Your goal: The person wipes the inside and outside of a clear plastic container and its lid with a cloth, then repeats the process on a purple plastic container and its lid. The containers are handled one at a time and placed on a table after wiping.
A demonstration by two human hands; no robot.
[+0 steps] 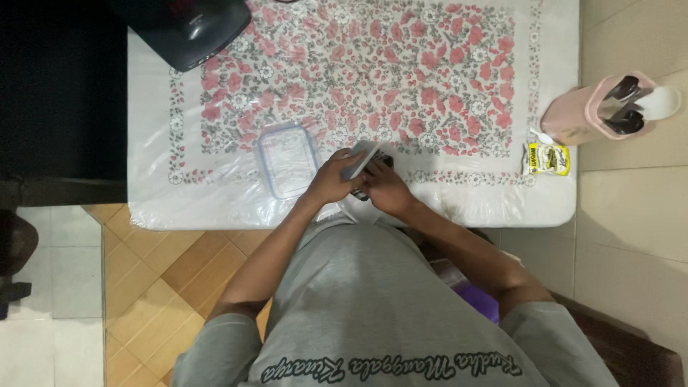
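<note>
Both hands meet over the near edge of a table covered by a floral cloth (pixel 401 72). My left hand (pixel 331 179) grips a flat grey-white rectangular piece (pixel 360 158), tilted upward. My right hand (pixel 383 188) holds a small dark object (pixel 378 163) beneath and beside that piece; its shape is mostly hidden by the fingers. The two hands touch each other. A clear rectangular plastic container with a blue rim (pixel 287 159) lies just left of my left hand.
A black appliance (pixel 188 25) sits at the table's far left corner. A small yellow-and-white packet (pixel 548 159) lies near the right edge. A pink holder with utensils (pixel 602 109) stands right of the table. Tiled floor lies at the left.
</note>
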